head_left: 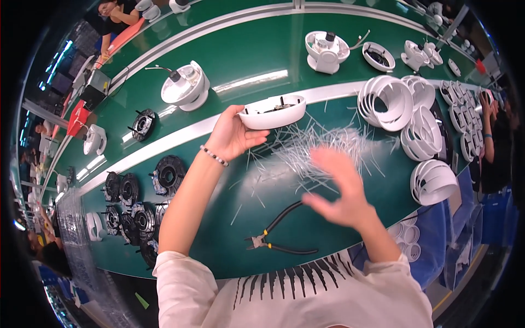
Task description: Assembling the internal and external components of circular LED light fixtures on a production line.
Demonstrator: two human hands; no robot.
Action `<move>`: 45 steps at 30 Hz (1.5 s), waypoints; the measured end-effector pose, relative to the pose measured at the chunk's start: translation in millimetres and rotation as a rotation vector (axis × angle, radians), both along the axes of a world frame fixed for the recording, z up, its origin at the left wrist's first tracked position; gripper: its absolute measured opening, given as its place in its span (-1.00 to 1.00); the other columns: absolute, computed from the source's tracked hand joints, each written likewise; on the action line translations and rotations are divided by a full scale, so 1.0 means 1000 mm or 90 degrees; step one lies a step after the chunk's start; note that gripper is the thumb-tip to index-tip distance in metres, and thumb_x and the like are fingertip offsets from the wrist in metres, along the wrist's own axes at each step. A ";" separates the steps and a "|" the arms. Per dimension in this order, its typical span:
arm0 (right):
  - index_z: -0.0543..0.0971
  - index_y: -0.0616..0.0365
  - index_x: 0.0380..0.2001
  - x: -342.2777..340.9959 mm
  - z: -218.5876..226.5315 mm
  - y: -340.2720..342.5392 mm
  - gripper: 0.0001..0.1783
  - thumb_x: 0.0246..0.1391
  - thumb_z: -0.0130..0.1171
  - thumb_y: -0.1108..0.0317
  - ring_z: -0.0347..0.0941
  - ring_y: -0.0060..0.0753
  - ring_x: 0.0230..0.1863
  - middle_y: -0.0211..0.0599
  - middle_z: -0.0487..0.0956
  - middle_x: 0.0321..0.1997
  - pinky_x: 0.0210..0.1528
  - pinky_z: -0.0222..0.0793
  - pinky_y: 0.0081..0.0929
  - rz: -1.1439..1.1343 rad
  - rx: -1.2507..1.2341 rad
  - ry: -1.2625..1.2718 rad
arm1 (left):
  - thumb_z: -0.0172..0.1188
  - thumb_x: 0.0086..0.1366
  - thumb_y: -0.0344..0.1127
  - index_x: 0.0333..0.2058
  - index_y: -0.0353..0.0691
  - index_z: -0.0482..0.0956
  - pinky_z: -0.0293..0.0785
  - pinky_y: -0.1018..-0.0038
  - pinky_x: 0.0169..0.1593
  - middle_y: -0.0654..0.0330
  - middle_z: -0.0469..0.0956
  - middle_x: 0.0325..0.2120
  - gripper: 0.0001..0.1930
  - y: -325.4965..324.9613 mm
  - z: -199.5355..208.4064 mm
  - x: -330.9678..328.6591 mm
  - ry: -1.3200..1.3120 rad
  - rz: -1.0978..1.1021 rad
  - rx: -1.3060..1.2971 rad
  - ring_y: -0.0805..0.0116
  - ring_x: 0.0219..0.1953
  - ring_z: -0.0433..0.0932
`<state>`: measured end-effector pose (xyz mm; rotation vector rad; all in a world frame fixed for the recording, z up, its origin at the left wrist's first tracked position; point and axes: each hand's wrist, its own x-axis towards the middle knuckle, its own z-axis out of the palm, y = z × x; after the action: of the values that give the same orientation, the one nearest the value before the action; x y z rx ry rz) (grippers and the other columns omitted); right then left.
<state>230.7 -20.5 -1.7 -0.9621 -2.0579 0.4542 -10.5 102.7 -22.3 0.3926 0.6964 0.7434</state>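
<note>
My left hand [232,135] grips a white round plastic housing [276,116] by its left end, thumb at the rim and fingers underneath. Black parts and a dark upright post show inside it. My right hand [342,188], smeared by motion, is open with thumb and fingers apart, and nothing shows in it. It hovers over the near edge of a pile of thin whitish strips [328,143] that look like cable ties. Between my forearms lie cutting pliers [258,240] with black handles, their jaws pointing left and the handles spread.
Black round motor-like parts [143,218] crowd the left of the green table [219,240]. White rings [385,104] are stacked at the right. Beyond a pale rail, white fan-like assemblies [186,87] stand on a green belt [246,54]. Other people [486,126] work at both sides.
</note>
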 end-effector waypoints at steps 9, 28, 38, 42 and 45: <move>0.22 0.16 0.06 -0.038 -0.013 -0.063 -0.04 -0.49 0.37 0.05 -0.11 0.02 0.24 -0.07 0.05 0.21 0.16 -0.21 0.17 0.316 -0.182 -0.476 | -0.34 0.28 -0.09 0.02 -0.52 0.00 0.51 0.27 -0.19 -0.24 0.29 -0.15 -0.45 0.085 -0.039 0.006 0.105 0.176 0.091 -0.13 -0.20 0.45; 0.48 0.31 -0.58 0.016 -0.005 0.114 -0.33 0.13 -0.30 -0.14 0.21 -0.72 -0.56 -0.47 0.40 -0.64 -0.49 0.15 -0.71 -0.236 -0.306 0.258 | -0.07 0.16 -0.37 0.16 -0.30 -0.37 0.42 0.57 -0.47 -0.04 0.42 -0.17 -0.26 -0.067 0.044 0.068 0.391 0.042 0.722 0.39 -0.48 0.53; 0.43 0.22 -0.63 0.017 -0.025 0.090 -0.36 0.11 -0.27 -0.17 0.19 -0.80 -0.60 -0.55 0.38 -0.67 -0.56 0.13 -0.77 -0.171 -0.211 0.365 | -0.04 0.08 -0.45 0.12 -0.38 -0.01 0.48 0.50 -0.41 -0.08 0.48 -0.33 -0.39 -0.076 0.037 0.062 0.421 0.019 0.884 0.30 -0.44 0.55; 0.29 0.25 -0.76 0.003 0.012 0.074 -0.35 0.10 -0.22 -0.14 0.05 -0.70 -0.67 -0.51 0.21 -0.80 -0.65 0.00 -0.59 -0.298 -0.131 0.346 | -0.11 0.21 -0.34 -0.01 -0.38 0.23 0.38 0.54 -0.29 0.04 0.50 -0.37 -0.62 -0.064 0.034 0.069 0.476 0.143 0.819 0.40 -0.38 0.48; 0.31 0.30 -0.75 -0.008 0.005 0.075 -0.35 0.09 -0.18 -0.12 0.08 -0.57 -0.75 -0.33 0.20 -0.87 -0.67 0.07 -0.48 -0.368 -0.048 0.346 | -0.17 0.29 -0.26 -0.22 -0.40 0.41 0.34 0.54 -0.38 0.11 0.48 -0.52 -0.70 -0.060 0.022 0.085 0.485 0.356 0.800 0.44 -0.48 0.42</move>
<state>223.1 54.2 3.2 -1.2570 -1.2178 0.4211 74.3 42.9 -0.4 1.7371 0.9944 1.5645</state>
